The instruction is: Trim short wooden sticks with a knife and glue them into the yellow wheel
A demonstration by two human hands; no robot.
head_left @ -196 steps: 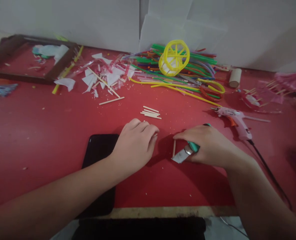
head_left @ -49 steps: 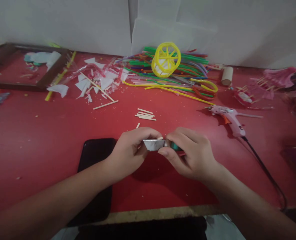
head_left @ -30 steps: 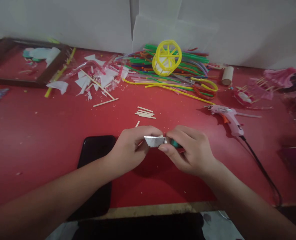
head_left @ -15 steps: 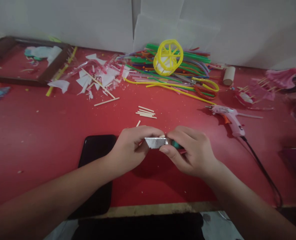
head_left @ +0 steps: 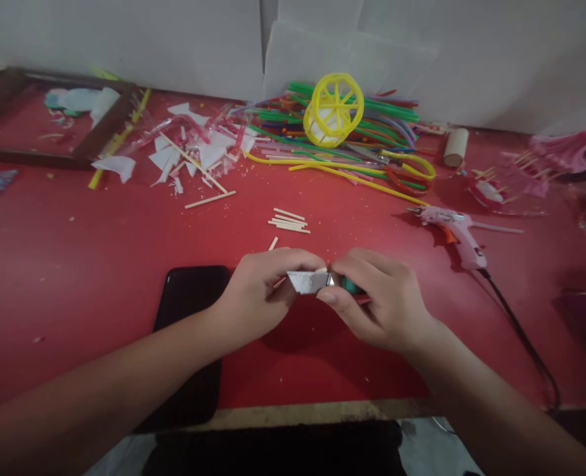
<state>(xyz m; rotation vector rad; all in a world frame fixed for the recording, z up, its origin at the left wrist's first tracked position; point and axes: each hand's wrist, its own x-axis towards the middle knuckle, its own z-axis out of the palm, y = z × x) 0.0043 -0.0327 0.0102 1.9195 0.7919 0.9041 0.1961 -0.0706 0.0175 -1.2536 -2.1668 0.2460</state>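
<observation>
The table's [head_left: 74, 264] near edge shows bare wood under its matte red top. A phone [head_left: 193, 344] lies there, a flat, glossy black slab, partly under the left forearm.

Just past it the two hands meet, slightly raised off the table. The left hand [head_left: 257, 291] is curled shut, with fingertips and thumb pinching a thin, pale stick [head_left: 279, 283] that is mostly hidden in the grip. The right hand [head_left: 382, 304] is closed round the teal handle of a knife [head_left: 308, 281]. Its broad, dull-grey, angled blade points left and lies against the left fingertips, right where the stick is held.

I judge the main danger to be those left fingertips. The blade touches them, so a slip off the hard, round stick could bring the edge into skin. A sudden snap of the stick could jerk the blade the same way or fling a piece off. The phone screen sits near enough to be scratched.

Further off, a lone cut piece [head_left: 273, 243] lies just beyond the left hand, and a small pile of short pieces [head_left: 290, 221] lies behind it. To the right is a pink plastic glue gun [head_left: 454, 228], whose black cord [head_left: 520, 337] trails towards the near edge close to the right forearm. An elbow could snag it.

Far left is a dark wooden frame [head_left: 109, 129], then jagged white paper scraps [head_left: 198, 149]. At far centre is a heap of smooth coloured straws [head_left: 372, 132] with a yellow spoked wheel [head_left: 335, 109] on top. A cardboard tube [head_left: 455, 147] lies to the right of it.
</observation>
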